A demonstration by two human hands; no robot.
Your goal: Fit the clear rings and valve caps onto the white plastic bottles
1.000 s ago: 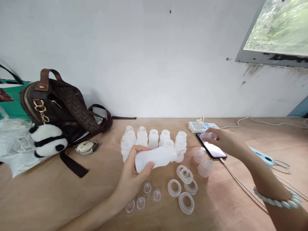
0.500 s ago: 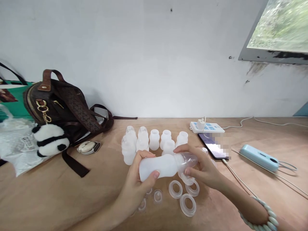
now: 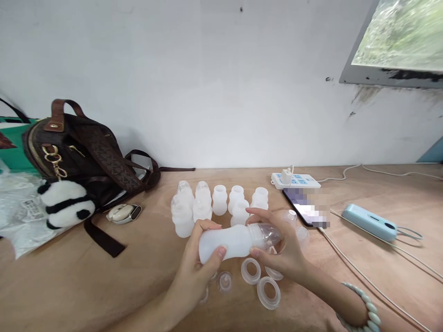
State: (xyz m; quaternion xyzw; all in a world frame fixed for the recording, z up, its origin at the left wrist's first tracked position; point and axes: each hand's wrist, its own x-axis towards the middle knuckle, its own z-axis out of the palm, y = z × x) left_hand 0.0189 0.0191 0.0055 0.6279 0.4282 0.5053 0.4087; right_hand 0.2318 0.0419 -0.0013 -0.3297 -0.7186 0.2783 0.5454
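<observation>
My left hand (image 3: 199,267) grips a white translucent bottle (image 3: 228,242), held on its side above the table. My right hand (image 3: 277,251) closes its fingers round a clear cap (image 3: 268,234) at the bottle's neck. Behind them stand several more white bottles (image 3: 214,203) in a cluster. Clear rings (image 3: 268,291) and small clear teats (image 3: 224,280) lie on the wooden table (image 3: 138,286) below my hands. More clear caps (image 3: 299,230) lie beside my right hand.
A brown handbag (image 3: 86,152) with a panda toy (image 3: 64,203) sits at the left, with a plastic bag (image 3: 17,212) beside it. A phone (image 3: 304,207) on a cable, a power strip (image 3: 294,180) and a light blue device (image 3: 368,222) lie at the right.
My right hand picked a clear cap from near the phone, carried it left and set it on the neck of the bottle held by my left hand.
</observation>
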